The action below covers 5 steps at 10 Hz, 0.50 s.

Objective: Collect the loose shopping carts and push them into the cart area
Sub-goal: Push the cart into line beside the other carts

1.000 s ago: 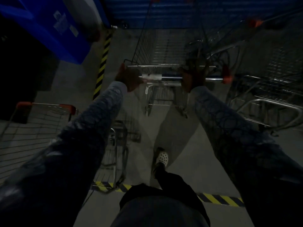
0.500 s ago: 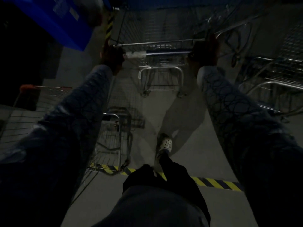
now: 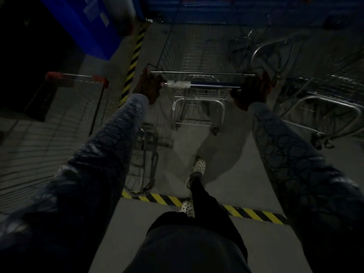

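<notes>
A wire shopping cart (image 3: 197, 56) stands straight ahead of me in dim light, its blue handle bar (image 3: 204, 86) running across the middle of the view. My left hand (image 3: 148, 85) is closed around the handle's left end. My right hand (image 3: 251, 92) grips the right end. Both arms are stretched out in patterned sleeves. The cart's front reaches toward a blue wall (image 3: 226, 8) at the top. My feet in white dotted clogs (image 3: 199, 166) stand near the striped floor line (image 3: 254, 212).
Another cart with red handle ends (image 3: 76, 79) sits at my left, a third cart's frame (image 3: 325, 113) at my right. A blue bin (image 3: 84, 22) stands upper left beside a yellow-black striped floor line (image 3: 134, 62). Grey concrete floor lies underfoot.
The cart has rolled forward past the floor line toward the blue wall. My hands have slid outward to the handle's ends. I have stepped forward.
</notes>
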Each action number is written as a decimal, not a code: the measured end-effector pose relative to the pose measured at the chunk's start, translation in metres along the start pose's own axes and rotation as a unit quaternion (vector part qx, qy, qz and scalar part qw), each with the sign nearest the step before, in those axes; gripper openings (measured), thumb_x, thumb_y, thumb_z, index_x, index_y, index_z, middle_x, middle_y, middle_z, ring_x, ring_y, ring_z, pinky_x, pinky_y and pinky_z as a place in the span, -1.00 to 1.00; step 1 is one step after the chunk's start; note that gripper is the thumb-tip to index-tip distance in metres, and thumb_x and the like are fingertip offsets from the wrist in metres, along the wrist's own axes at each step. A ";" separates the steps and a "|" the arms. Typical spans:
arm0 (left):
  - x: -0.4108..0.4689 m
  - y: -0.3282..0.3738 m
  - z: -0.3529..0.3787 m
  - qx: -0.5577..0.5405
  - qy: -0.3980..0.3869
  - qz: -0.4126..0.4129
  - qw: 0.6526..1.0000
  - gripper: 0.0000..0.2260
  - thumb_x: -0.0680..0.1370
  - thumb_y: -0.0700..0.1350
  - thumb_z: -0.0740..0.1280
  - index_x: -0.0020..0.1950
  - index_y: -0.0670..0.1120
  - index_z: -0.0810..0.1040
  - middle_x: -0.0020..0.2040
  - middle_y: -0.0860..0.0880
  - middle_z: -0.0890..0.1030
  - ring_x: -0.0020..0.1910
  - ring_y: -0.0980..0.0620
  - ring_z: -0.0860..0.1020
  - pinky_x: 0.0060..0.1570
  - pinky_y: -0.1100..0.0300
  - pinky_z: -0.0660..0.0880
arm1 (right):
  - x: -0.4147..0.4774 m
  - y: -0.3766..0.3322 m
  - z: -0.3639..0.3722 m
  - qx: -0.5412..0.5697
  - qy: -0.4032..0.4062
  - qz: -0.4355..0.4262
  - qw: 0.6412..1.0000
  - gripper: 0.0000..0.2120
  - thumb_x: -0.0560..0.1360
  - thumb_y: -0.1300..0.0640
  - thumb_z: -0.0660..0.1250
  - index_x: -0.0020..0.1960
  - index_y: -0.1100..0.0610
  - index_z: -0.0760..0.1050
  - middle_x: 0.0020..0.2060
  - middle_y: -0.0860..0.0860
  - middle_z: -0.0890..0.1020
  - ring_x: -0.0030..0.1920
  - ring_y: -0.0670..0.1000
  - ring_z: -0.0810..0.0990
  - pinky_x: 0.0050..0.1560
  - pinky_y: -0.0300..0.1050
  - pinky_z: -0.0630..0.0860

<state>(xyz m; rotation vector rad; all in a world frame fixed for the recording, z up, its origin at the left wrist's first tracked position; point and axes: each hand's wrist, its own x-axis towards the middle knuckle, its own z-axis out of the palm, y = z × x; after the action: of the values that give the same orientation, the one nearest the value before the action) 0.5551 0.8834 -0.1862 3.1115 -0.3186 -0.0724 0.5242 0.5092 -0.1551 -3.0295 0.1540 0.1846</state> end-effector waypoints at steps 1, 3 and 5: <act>-0.055 0.040 -0.045 -0.103 -0.020 -0.065 0.992 -0.73 0.61 -0.15 0.27 0.30 -0.05 0.57 0.40 -0.26 0.44 0.37 -0.29 0.44 0.39 -0.14 0.36 | -0.049 0.000 -0.004 0.031 0.011 0.017 0.999 -0.20 0.61 -0.20 0.21 0.56 0.37 0.10 0.54 0.37 0.14 0.58 0.32 -0.02 0.52 0.07 -0.22; -0.120 0.039 -0.023 -0.091 0.041 -0.009 0.995 -0.66 0.58 -0.09 0.19 0.18 -0.24 0.64 0.05 -0.37 0.64 0.12 -0.43 0.57 0.46 -0.28 0.23 | -0.106 0.003 0.011 0.000 -0.007 0.028 1.000 -0.11 0.59 -0.31 0.17 0.60 0.33 0.01 0.57 0.33 0.10 0.59 0.29 -0.02 0.55 0.15 -0.17; -0.193 0.047 -0.035 -0.076 0.072 0.044 0.994 -0.59 0.58 -0.09 0.11 0.11 -0.33 0.64 0.05 -0.36 0.65 0.05 -0.41 0.60 0.29 -0.41 0.35 | -0.156 -0.001 0.018 -0.013 -0.055 0.019 0.998 -0.06 0.56 -0.36 0.15 0.61 0.31 -0.03 0.59 0.30 0.03 0.59 0.30 -0.06 0.56 0.22 -0.21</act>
<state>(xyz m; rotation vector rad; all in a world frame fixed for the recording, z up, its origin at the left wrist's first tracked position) 0.3585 0.8771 -0.1414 2.9281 -0.4231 0.1219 0.3685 0.5269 -0.1532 -3.0342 0.2017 0.3591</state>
